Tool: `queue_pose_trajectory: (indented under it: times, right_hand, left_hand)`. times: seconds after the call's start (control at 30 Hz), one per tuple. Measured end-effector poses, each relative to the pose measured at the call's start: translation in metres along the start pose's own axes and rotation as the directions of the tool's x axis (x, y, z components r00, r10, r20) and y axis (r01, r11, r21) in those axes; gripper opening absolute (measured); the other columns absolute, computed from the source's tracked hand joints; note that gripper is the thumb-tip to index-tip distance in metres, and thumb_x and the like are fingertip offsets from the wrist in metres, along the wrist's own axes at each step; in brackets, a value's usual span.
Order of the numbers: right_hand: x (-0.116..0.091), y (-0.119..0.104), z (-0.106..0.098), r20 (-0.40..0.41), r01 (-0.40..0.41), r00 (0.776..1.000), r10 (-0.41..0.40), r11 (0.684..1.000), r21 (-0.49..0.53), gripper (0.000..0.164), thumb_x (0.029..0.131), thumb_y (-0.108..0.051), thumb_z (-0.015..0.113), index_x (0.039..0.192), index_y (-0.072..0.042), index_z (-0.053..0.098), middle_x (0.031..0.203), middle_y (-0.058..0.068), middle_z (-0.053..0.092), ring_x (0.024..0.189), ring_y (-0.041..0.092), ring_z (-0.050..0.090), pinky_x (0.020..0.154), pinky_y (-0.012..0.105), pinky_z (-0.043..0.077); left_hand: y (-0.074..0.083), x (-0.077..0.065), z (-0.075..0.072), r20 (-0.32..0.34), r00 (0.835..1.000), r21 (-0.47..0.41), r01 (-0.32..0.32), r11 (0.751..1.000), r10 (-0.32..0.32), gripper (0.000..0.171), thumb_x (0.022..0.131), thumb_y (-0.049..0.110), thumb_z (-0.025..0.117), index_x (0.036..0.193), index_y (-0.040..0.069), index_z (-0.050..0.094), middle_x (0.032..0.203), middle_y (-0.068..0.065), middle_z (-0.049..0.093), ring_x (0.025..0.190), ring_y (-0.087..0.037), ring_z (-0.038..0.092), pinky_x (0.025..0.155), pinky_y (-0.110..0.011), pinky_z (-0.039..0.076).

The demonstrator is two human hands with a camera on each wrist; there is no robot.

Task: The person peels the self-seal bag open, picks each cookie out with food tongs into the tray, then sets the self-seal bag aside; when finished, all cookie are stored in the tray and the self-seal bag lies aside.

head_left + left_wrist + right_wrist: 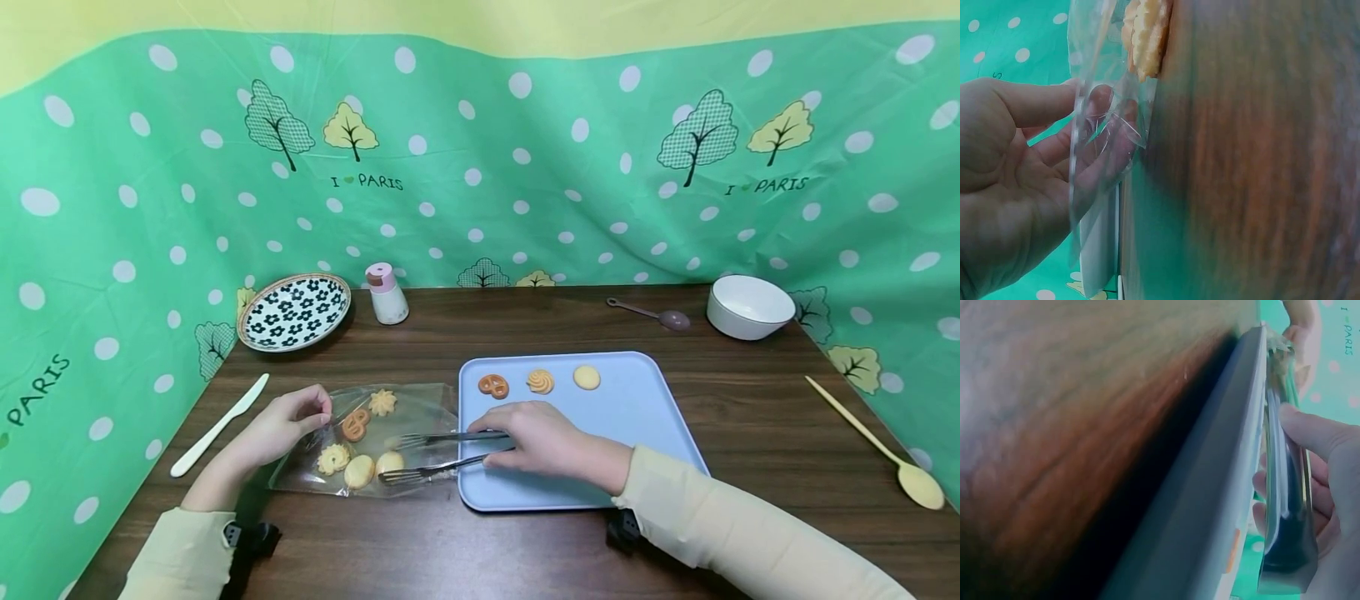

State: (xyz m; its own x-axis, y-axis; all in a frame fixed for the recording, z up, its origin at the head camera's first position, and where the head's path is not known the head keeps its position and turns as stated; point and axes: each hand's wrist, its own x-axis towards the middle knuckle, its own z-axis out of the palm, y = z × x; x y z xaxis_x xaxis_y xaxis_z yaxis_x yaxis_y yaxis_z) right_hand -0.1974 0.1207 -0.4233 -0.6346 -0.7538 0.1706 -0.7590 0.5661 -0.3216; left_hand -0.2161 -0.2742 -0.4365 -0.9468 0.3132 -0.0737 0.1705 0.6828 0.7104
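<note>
My left hand (pixel 277 425) pinches the edge of a clear plastic bag (pixel 288 479) between thumb and fingers. Inside lie several cookies: a pretzel-shaped one (pixel 356 424), a flower-shaped one (pixel 382 402), a ring-like one (pixel 333 458) and round ones (pixel 359 472). In my right hand (pixel 536 442) is a pair of metal tongs (pixel 450 437) with fork-like ends, their arms spread apart. The tips reach over or into the bag, the lower one beside a round cookie (pixel 389 462); whether it touches cannot be told. The left wrist view shows the bag's film crossing the fingers.
Under the right hand lies a blue tray (pixel 622 417) bearing a pretzel cookie (pixel 493 386), a swirl cookie (pixel 540 382) and a round cookie (pixel 587 377). Around stand a white knife (pixel 221 425), patterned plate (pixel 296 312), pink-topped bottle (pixel 387 294), purple spoon (pixel 672 320), white bowl (pixel 750 308) and yellow spoon (pixel 919 487).
</note>
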Motion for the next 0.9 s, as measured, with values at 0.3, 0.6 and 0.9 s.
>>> queue_pose_trajectory:
  times: [0.3,0.6,0.9]
  right_hand:
    - [0.000,-0.002,0.002,-0.038,-0.025,0.999,0.024,0.999,-0.032,0.042,0.080,-0.040,0.074,0.117,-0.022,0.065,0.112,-0.009,0.067,0.103,0.007,0.062,0.080,0.031,0.051]
    - [0.004,-0.005,0.007,-0.033,-0.037,0.999,0.036,0.999,-0.028,0.039,0.083,-0.038,0.071,0.118,-0.022,0.065,0.116,-0.008,0.066,0.107,0.008,0.061,0.084,0.032,0.050]
    - [-0.005,-0.004,-0.005,-0.063,-0.082,0.995,0.082,0.997,-0.004,0.037,0.082,-0.036,0.072,0.116,-0.021,0.066,0.113,-0.008,0.067,0.102,0.007,0.062,0.080,0.031,0.051]
  left_hand:
    - [0.002,-0.001,0.000,-0.001,1.000,0.001,-0.015,1.000,0.015,0.007,0.092,0.007,0.058,0.090,0.012,0.054,0.088,-0.005,0.058,0.085,-0.020,0.053,0.071,-0.030,0.043]
    - [0.004,0.000,0.000,0.005,1.000,-0.001,-0.008,1.000,0.008,0.007,0.092,0.007,0.058,0.090,0.012,0.054,0.089,-0.005,0.058,0.086,-0.021,0.053,0.072,-0.031,0.043]
    - [0.001,0.001,0.000,-0.003,1.000,0.029,0.009,1.000,-0.009,0.005,0.092,0.009,0.059,0.090,0.013,0.055,0.089,-0.003,0.059,0.086,-0.020,0.054,0.073,-0.031,0.043]
